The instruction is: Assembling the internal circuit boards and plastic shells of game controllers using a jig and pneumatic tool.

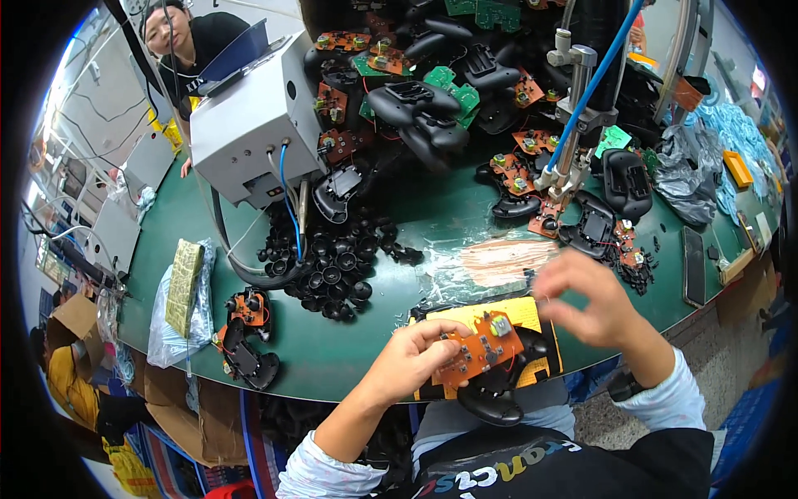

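Left hand [411, 359] gripping orange circuit board [480, 349], right hand [586, 298] raised just beside

Lit bright and even from overhead, with pale glare across the green table [432, 220] and its clear plastic sheet [490, 262]. Blurred by motion at the right hand [594, 299]; sharp at the centre, bent hard toward the black fisheye rim. Short, soft shadows throughout.
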A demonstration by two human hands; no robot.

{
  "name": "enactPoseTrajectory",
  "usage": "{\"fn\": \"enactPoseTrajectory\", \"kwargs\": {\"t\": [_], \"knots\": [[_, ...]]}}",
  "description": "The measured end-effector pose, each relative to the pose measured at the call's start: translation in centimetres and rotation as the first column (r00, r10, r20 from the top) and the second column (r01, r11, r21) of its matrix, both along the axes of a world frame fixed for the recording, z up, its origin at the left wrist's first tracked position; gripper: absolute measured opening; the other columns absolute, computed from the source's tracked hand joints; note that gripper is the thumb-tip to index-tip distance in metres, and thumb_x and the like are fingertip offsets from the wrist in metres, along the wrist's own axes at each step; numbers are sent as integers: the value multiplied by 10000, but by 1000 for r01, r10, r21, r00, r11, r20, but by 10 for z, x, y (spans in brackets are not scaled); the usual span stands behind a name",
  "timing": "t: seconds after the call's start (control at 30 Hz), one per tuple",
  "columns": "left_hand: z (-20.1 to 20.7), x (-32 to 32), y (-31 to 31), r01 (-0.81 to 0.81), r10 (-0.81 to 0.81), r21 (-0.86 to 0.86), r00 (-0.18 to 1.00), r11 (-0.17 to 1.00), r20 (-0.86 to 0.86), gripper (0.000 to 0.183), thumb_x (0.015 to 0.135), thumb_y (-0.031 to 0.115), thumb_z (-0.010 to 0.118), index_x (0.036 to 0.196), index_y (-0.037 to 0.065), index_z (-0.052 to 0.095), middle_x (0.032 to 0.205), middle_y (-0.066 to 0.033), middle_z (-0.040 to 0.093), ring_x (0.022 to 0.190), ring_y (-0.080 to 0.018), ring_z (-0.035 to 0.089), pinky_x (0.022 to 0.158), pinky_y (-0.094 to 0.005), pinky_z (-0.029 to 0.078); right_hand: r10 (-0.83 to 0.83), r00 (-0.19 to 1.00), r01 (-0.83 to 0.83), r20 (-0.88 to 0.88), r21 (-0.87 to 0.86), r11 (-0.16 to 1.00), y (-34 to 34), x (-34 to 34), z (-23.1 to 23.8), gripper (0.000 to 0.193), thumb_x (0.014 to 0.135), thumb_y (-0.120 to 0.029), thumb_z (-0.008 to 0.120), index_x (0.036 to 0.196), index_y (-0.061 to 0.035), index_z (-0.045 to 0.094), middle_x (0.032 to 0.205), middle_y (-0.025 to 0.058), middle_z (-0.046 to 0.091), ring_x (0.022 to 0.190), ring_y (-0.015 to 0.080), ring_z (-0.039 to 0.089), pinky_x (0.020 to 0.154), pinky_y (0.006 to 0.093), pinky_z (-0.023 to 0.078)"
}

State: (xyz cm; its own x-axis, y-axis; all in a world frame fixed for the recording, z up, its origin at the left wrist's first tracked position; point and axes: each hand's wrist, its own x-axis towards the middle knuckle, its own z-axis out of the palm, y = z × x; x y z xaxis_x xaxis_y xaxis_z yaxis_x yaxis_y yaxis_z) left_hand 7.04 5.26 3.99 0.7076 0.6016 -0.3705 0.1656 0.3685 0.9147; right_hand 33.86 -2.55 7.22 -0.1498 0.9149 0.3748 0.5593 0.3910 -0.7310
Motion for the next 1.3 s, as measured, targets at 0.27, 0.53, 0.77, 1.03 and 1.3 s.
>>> {"fn": "enactPoseTrajectory", "kwargs": {"t": [0.27,0.53,0.77,1.03,1.3], "knots": [[10,0,-4,-139,162,-230,983,963,82,357,889,79,678,1212,-53,605,951,-69,663,773,-105,592,703,-226,489,-54,973,33,225,96,995,-62,-43,-58,334,755,-339,799,961,-102,683,1099,93,604,1024,281,593,886,424,470],[0,-9,-21,-255,305,-359,948,898,89,360,807,-82,676,1145,-45,558,992,-156,687,817,-201,697,720,-301,573,-683,697,646,218,223,730,-75,61,-46,113,759,-73,747,856,-50,694,847,83,647,825,265,610,753,369,484],[15,6,-42,-269,283,-225,959,937,33,335,860,-28,656,1190,-17,599,1040,-94,673,862,-171,646,788,-277,515,-751,599,729,278,198,655,-69,108,-63,98,752,-84,756,819,-45,696,779,80,576,783,256,578,694,358,458],[6,10,-65,-294,297,-63,954,954,43,364,892,-27,634,1246,-26,549,1030,-58,679,746,-46,582,630,-173,446,-732,518,732,442,213,647,-57,106,-73,117,761,-71,745,861,-52,687,852,75,578,876,258,582,736,363,475],[-4,12,-46,-288,288,-20,957,958,36,358,871,-39,657,1203,-88,531,1121,-114,639,984,-161,641,851,-284,538,-166,977,194,136,-231,953,-57,47,-23,72,837,-49,657,906,-37,643,882,122,613,830,328,629,713,396,506]]}}
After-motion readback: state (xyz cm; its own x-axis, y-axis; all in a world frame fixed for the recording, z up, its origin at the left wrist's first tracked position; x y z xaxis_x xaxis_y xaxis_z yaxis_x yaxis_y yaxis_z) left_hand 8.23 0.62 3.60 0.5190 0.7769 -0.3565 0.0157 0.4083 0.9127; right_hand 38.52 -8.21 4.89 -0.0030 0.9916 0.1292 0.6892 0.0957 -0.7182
